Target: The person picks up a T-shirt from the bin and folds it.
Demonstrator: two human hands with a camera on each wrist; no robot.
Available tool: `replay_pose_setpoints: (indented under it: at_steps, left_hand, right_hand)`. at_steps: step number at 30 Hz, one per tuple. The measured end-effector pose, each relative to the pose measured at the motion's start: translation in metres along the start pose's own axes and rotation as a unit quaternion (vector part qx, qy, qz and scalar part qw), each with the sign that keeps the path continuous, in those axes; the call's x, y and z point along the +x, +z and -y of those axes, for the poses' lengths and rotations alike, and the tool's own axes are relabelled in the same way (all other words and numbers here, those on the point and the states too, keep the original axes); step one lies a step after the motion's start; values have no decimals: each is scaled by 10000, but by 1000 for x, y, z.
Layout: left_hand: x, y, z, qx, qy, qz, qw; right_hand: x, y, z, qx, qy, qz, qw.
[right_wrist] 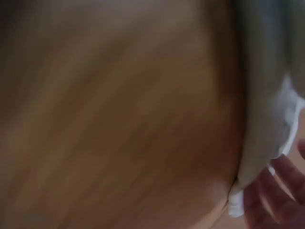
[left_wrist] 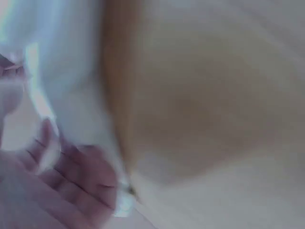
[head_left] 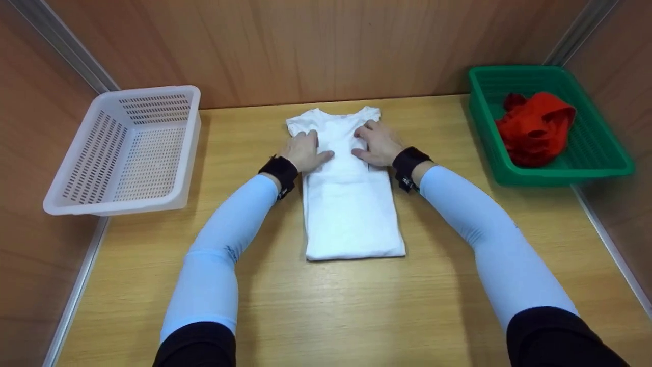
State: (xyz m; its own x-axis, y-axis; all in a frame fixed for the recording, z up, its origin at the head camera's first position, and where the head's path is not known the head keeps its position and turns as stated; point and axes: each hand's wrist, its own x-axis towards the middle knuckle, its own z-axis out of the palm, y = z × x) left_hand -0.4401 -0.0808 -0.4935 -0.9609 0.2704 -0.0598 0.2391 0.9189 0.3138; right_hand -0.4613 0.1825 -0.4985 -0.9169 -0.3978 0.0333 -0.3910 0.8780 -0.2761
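Note:
A white short-sleeved shirt (head_left: 352, 219) lies in a narrow folded strip on the table, its neckline toward the back wall. My left hand (head_left: 304, 153) rests on the strip's left side just below the sleeve, thumb reaching inward over the cloth. On the opposite side, my right hand (head_left: 379, 144) touches the cloth near the other sleeve, fingers loosely bent and spread. Both wrist views are blurred. The left one shows relaxed fingers (left_wrist: 90, 183) beside the white cloth (left_wrist: 78, 112); in the right one, fingers (right_wrist: 274, 198) lie along the shirt's edge (right_wrist: 264, 138).
To the left stands a white perforated plastic basket (head_left: 191, 148). A green basket (head_left: 501, 171) at the right holds crumpled red cloth (head_left: 537, 132). Wood-grain panels (head_left: 326, 51) wall in the table (head_left: 351, 311) at the back and both sides.

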Motion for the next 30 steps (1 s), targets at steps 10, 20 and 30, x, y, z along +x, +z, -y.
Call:
replay_pose_setpoints:
  at_steps: [10, 20, 30]
  left_hand:
    - [-48, -15, -5, 1526, 106, -141, 9881]
    - [-173, -2, -61, 1882, 2791, 1135, 9348]
    - [-209, 33, -59, 2824, 3040, -503, 9085]
  right_hand:
    - [-34, -31, 10, -1180, -288, 1133, 9861]
    - [-156, -23, 63, -1107, -2675, 1803, 9400]
    - [-190, -14, 90, -2284, -2965, 1219, 9193]
